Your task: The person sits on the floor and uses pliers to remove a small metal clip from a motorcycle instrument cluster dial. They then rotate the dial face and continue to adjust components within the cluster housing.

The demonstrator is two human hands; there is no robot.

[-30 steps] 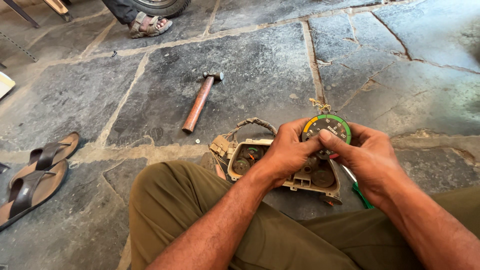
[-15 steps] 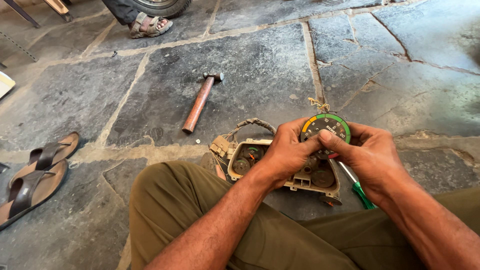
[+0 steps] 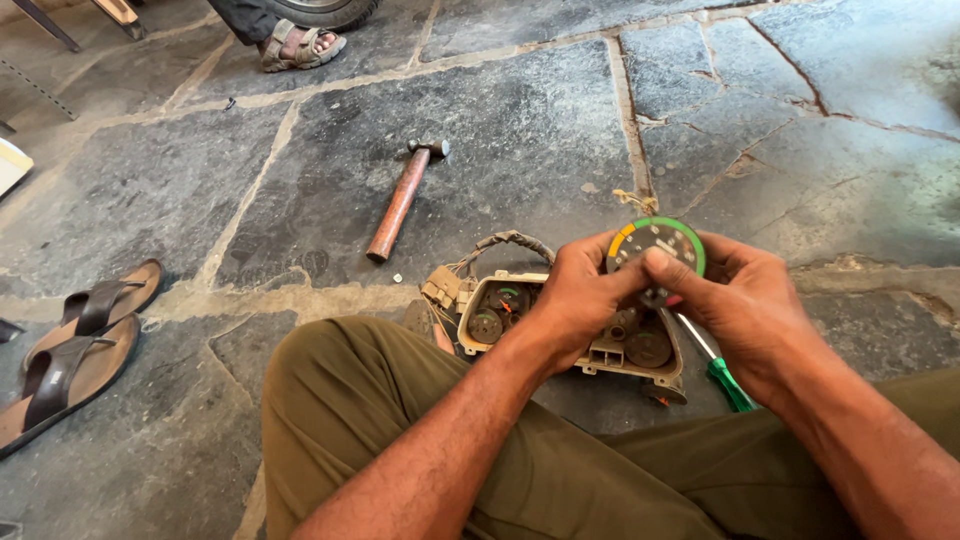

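While a hammer (image 3: pixel 400 202) lay on the stone floor (image 3: pixel 520 120), the left hand (image 3: pixel 575 300) and right hand (image 3: pixel 745 305) together gripped a round gauge dial (image 3: pixel 657 243) above an instrument cluster housing (image 3: pixel 560 330).

Screwdriver (image 3: pixel 722 372) tip hidden behind right hand (image 3: pixel 745 305)

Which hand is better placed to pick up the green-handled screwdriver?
Right. The screwdriver lies just under the right hand; the left hand is on the far side, gripping the round gauge over the housing.
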